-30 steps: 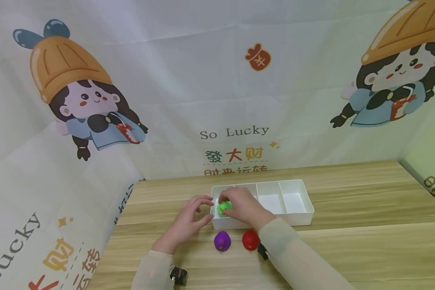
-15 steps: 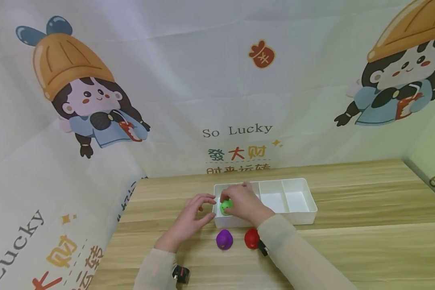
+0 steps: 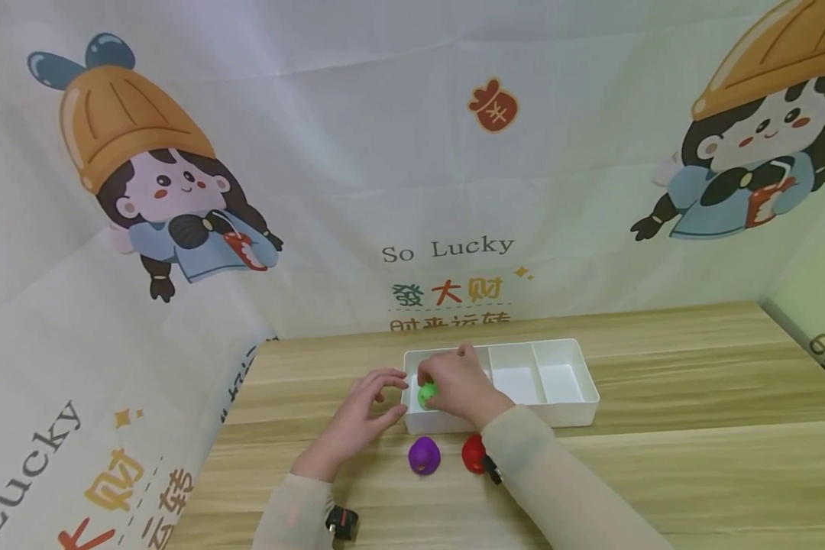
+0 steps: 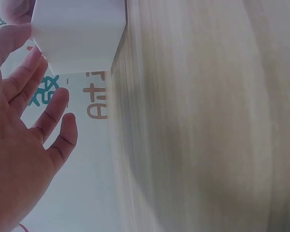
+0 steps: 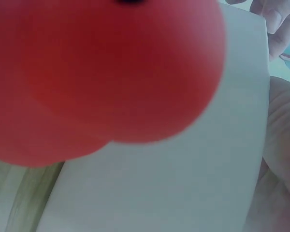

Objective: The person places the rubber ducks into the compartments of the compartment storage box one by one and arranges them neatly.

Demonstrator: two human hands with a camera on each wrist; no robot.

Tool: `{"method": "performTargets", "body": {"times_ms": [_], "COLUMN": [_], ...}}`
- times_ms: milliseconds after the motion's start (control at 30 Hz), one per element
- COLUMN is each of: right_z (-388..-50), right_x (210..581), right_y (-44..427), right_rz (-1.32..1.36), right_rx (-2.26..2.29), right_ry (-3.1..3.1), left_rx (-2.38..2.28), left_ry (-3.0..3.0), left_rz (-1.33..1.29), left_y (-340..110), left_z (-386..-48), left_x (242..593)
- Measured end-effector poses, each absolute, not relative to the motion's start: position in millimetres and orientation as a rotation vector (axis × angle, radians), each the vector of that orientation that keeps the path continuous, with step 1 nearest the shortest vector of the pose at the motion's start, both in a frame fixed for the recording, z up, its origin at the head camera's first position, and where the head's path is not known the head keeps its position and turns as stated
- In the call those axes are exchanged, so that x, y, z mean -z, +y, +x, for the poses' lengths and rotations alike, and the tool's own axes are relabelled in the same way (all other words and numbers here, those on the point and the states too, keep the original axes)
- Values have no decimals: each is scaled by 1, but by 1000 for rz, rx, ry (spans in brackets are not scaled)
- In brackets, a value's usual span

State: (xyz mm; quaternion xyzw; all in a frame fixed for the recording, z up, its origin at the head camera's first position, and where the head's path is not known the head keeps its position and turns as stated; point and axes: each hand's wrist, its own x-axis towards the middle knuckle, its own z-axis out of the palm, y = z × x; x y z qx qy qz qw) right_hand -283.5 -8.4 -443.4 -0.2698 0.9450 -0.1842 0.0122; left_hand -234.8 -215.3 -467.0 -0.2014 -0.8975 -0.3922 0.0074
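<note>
My right hand (image 3: 459,386) reaches into the left-end compartment of a white divided box (image 3: 564,416) and pinches a small green toy duck (image 3: 426,395) there. My left hand (image 3: 357,416) is at the box's left end; in the left wrist view its fingertips (image 4: 36,55) touch the box edge, fingers only slightly bent. A purple toy duck (image 3: 424,456) stands on the table in front of the box. To its right is a red toy duck (image 3: 474,454), partly hidden by the right wrist's camera; it looms large in the right wrist view. My right fingers hide part of the green duck.
The box stands lengthwise on a wood-grain table (image 3: 694,382); its right-hand compartments show bare floors. Behind the table hangs a printed white cloth (image 3: 344,153), which also covers the left side. Small black wrist cameras (image 3: 342,523) sit under the sleeves.
Both hands and the box stay almost in place. The right fingers shift very slightly around the green duck. The whole head view drifts a little.
</note>
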Motion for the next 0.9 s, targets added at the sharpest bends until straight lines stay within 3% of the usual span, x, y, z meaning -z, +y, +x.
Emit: {"method": "performTargets", "body": {"times_ms": [400,900], "right_z": [-279,-269], "right_x": [446,447], "right_y": [8,39], "right_rz": [-955,-793], "right_rx": [942,1090], "right_ry": [2904,3010], "left_rx": [1177,1194], "left_ry": [-2812,-2790], "left_rz": [-628,-635], "left_y": [-215,-215], "left_z": [-235,-237], "left_x": [466,469]}}
